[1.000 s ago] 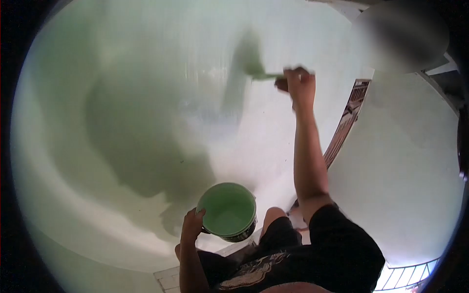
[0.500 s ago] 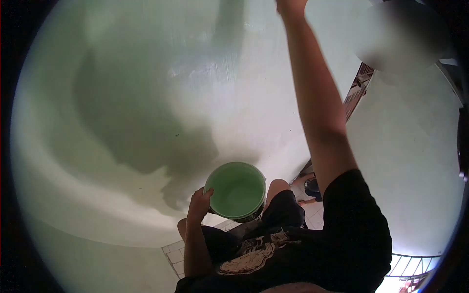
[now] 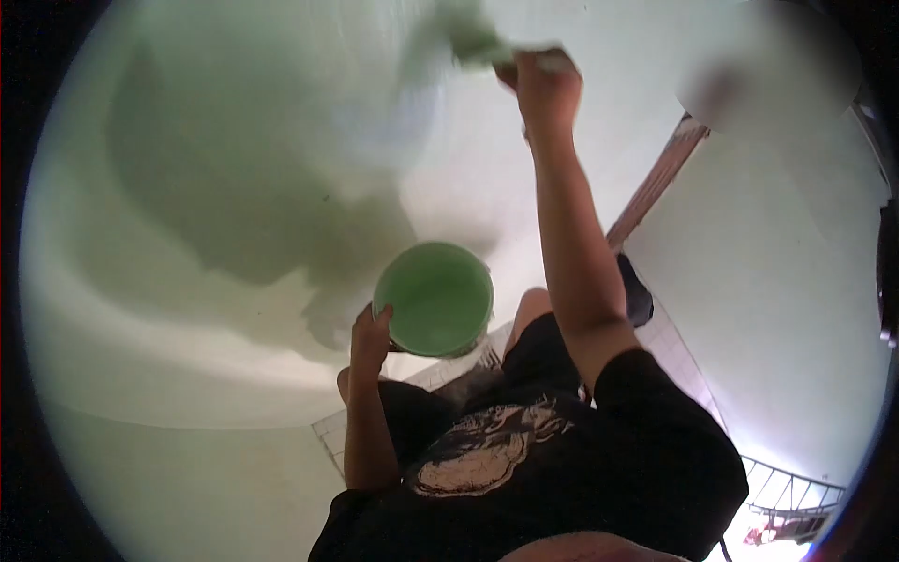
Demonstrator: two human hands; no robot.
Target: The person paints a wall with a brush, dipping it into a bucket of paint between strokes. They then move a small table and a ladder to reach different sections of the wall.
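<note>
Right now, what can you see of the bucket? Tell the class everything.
The bucket is round and open, its mouth facing the camera. It looks like plastic, smooth and green inside, with a thin rim; little of its outer side shows. The left hand grips its left edge, thumb over the rim, holding it before the pale wall. How full it is, I cannot tell.

Pale green on wall (image 3: pixel 487 178), greyer green in shadow (image 3: pixel 234 178); mid green inside bucket (image 3: pixel 434 300); blurred green on brush (image 3: pixel 475 39); black on shorts (image 3: pixel 543 361); black with beige print (image 3: pixel 476 464) on shirt (image 3: pixel 609 468); pale grid on floor (image 3: pixel 331 434)
</note>
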